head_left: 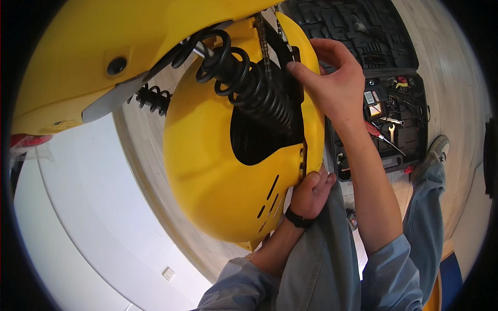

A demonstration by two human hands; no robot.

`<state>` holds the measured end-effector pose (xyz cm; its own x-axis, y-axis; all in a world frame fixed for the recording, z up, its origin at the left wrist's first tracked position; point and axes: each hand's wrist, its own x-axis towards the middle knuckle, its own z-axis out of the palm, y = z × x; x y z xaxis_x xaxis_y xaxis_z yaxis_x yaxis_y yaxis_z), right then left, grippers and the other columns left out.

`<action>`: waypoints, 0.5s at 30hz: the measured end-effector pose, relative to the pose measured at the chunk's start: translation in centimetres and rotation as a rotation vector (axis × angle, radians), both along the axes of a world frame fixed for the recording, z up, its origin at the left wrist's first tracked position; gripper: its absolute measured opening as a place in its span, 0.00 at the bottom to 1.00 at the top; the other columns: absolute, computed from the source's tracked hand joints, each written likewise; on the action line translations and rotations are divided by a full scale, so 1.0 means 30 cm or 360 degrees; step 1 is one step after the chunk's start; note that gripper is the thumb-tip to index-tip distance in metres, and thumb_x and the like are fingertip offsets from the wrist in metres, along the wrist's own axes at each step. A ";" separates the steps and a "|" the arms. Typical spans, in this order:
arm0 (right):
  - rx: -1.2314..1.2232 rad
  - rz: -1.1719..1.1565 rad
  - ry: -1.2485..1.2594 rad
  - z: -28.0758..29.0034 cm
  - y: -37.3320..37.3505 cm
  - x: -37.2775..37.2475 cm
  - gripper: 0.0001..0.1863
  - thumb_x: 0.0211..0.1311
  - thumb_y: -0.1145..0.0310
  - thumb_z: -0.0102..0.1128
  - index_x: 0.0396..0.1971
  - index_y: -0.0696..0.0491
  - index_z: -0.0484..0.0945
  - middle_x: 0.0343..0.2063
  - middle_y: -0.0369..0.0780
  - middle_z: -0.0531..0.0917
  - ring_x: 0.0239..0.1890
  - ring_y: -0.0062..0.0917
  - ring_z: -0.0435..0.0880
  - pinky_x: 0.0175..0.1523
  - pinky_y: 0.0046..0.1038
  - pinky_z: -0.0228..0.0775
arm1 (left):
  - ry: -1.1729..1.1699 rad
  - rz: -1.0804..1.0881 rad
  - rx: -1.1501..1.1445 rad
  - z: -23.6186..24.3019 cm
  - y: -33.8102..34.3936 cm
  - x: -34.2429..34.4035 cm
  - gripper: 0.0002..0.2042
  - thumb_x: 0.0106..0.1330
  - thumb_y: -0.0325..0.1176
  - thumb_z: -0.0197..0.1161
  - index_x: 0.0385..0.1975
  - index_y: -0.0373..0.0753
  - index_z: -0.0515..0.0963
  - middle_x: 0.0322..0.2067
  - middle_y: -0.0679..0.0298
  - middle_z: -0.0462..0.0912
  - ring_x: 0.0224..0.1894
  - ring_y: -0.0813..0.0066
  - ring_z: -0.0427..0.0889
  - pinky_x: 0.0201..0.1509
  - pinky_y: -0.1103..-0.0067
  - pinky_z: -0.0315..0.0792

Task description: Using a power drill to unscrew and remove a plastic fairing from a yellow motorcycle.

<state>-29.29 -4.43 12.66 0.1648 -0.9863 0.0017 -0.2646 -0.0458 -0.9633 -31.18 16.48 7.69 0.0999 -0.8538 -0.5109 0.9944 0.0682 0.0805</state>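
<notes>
A large rounded yellow plastic shell (207,171) with slots fills the middle, with a narrow yellow side cover (313,124) along its right edge. My right hand (337,78) grips the upper part of this cover, thumb at the inner edge beside a black part and fingers around the outside. Lower down, my left hand (310,194) pinches the cover's bottom end where it meets the shell, its thumb on top and other fingers partly hidden. Between shell and cover runs a dark gap. A black coil-spring shock absorber (244,83) and a chain (263,44) sit above the opening.
Yellow bodywork (129,36) overhangs at upper left, with a second spring (153,99) below. An open black tool case (381,163) lies on the wooden floor at right, holding a red-handled screwdriver (374,130) and wrenches (392,132). My legs flank the work; a white wall (104,207) stands left.
</notes>
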 end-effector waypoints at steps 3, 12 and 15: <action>0.0009 0.0068 -0.0099 -0.024 -0.022 -0.024 0.21 0.50 0.65 0.67 0.44 0.56 0.80 0.41 0.41 0.85 0.44 0.27 0.85 0.51 0.26 0.75 | -0.0108 -0.0025 0.0070 0.018 -0.017 -0.004 0.11 0.58 0.32 0.63 0.38 0.48 0.69 0.27 0.75 0.66 0.21 0.86 0.59 0.52 0.74 0.59; 0.0147 0.0060 -0.0127 0.001 -0.062 -0.014 0.14 0.58 0.63 0.60 0.39 0.56 0.83 0.32 0.44 0.86 0.37 0.26 0.86 0.45 0.24 0.75 | -0.0151 -0.0002 0.0193 0.032 -0.014 -0.007 0.10 0.58 0.30 0.61 0.38 0.48 0.69 0.28 0.75 0.65 0.20 0.86 0.58 0.50 0.77 0.59; -0.0063 0.0092 0.0127 0.065 -0.049 0.005 0.21 0.50 0.58 0.67 0.39 0.58 0.81 0.33 0.47 0.84 0.38 0.36 0.85 0.45 0.30 0.75 | -0.0184 -0.0025 0.0268 0.047 -0.022 -0.013 0.10 0.59 0.30 0.60 0.38 0.48 0.69 0.28 0.75 0.65 0.21 0.87 0.58 0.50 0.77 0.59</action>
